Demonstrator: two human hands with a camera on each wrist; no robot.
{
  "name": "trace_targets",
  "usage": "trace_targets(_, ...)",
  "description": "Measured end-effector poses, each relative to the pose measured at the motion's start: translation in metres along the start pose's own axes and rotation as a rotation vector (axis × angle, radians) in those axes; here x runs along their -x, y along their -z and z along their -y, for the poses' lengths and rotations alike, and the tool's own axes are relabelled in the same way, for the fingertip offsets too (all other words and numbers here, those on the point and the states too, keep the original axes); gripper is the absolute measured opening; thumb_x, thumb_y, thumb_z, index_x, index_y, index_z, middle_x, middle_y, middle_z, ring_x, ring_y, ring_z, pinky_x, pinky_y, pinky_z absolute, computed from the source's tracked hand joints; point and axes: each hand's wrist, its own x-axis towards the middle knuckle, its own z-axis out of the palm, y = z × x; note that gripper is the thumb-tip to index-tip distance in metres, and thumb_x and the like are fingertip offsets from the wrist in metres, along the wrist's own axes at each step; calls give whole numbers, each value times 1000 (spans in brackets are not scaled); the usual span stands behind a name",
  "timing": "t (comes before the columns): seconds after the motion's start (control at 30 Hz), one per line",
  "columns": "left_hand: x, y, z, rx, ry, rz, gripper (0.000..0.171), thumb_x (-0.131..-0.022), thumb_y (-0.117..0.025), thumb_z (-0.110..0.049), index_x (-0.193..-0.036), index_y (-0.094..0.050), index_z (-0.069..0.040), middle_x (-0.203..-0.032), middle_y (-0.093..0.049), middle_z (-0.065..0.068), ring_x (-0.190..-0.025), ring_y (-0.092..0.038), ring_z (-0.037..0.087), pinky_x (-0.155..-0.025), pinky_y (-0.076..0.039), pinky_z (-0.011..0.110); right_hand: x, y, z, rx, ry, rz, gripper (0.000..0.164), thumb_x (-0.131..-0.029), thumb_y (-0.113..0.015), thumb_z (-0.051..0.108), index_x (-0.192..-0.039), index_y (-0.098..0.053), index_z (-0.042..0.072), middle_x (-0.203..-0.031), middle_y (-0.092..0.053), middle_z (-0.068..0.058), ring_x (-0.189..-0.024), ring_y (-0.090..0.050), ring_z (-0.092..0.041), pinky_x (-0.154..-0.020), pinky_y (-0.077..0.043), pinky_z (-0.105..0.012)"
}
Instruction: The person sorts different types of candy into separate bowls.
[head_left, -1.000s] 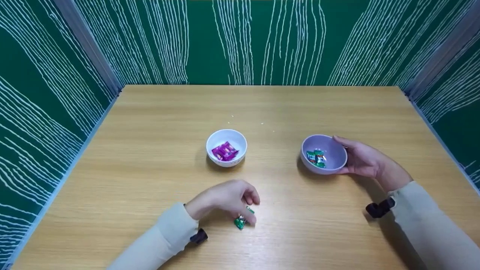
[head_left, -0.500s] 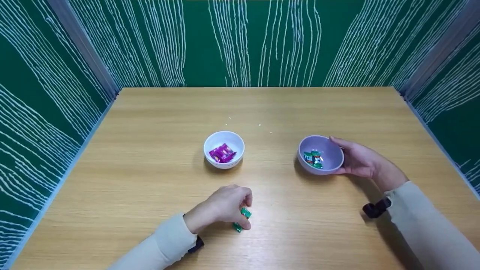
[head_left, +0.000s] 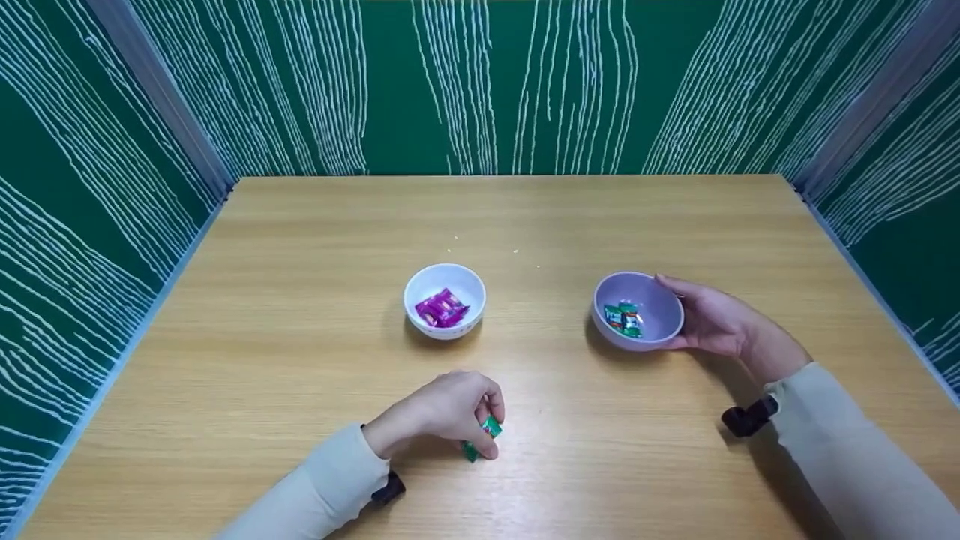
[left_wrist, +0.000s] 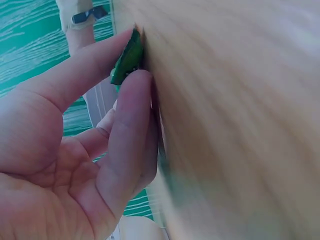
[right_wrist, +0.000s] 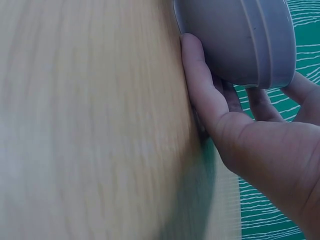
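My left hand (head_left: 454,405) is low over the table, thumb and fingertips pinching a green wrapped candy (head_left: 492,426). Shiny green wrapper shows on both sides of the thumb, its middle hidden. In the left wrist view the candy (left_wrist: 129,59) is caught between thumb and finger, close to the tabletop. With thumb at the rim and fingers around the side, my right hand (head_left: 716,326) holds a purple bowl (head_left: 660,304). Inside that bowl lie green wrapped candies (head_left: 622,319). The right wrist view shows fingers along the bowl's outer wall (right_wrist: 235,45), near its base.
A white bowl (head_left: 425,289) stands left of the purple one, with purple wrapped candies (head_left: 442,308) in it. Small pale crumbs lie on the wooden table (head_left: 337,240) behind the bowls. Green walls (head_left: 420,97) with white streaks enclose the back and sides.
The fingers of my left hand have closed on the green candy, which lay flatter beneath them before. My right hand keeps its hold on the purple bowl; the head view has shifted slightly.
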Motion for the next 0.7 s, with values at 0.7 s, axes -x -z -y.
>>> trace_targets(0.7, -18, 5, -2, 489, 9, 130, 27, -78, -89, -7, -100, -74, -9, -79, -67, 2, -58, -65, 13, -50, -57, 25, -1, 0, -1, -13, -11, 0, 68, -103, -52, 52, -153, -22, 17, -154, -22, -12, -130, -41, -29, -104, -49, -54)
